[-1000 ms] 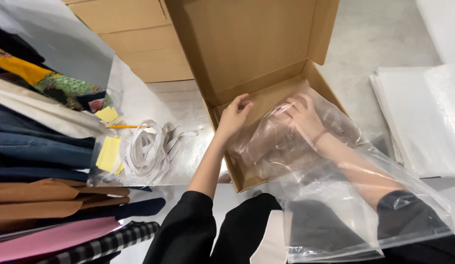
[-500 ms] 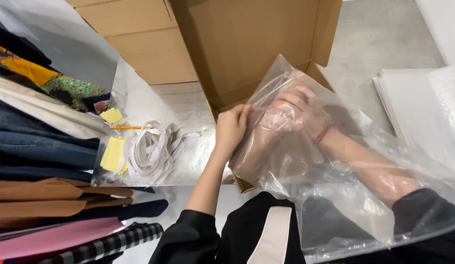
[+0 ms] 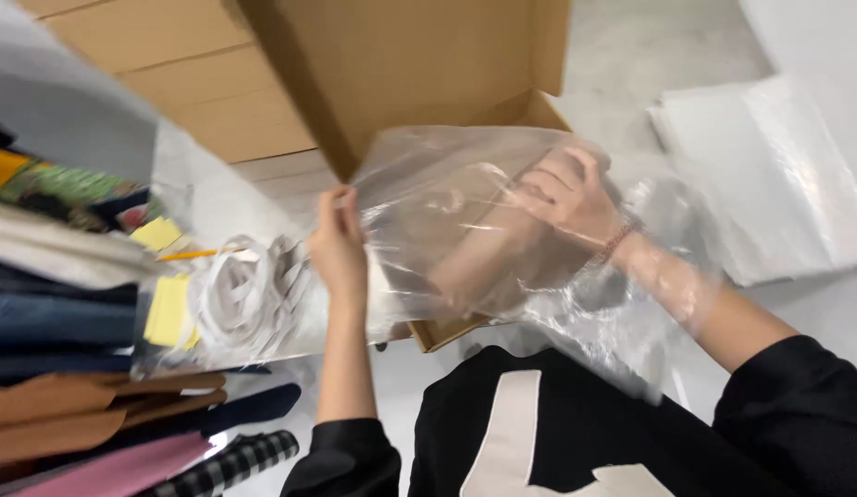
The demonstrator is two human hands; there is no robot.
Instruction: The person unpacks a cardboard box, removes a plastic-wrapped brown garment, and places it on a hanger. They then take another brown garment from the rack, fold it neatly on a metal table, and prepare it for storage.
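Two hands are holding a clear plastic bag [image 3: 465,230] over an open cardboard box [image 3: 419,74].

The left hand [image 3: 338,244] is pinching the bag's edge at nine o'clock, keeping it stretched. The right hand [image 3: 571,198] is reaching inside it at three o'clock, fingers spread loose, spreading it open. Folded clothes [image 3: 69,368] are sitting far left.

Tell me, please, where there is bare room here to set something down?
Bare grey floor lies between the open cardboard box and the stack of white sheets. It is crowded left: folded clothes, white straps and yellow notes. The clear plastic bag fills both hands.
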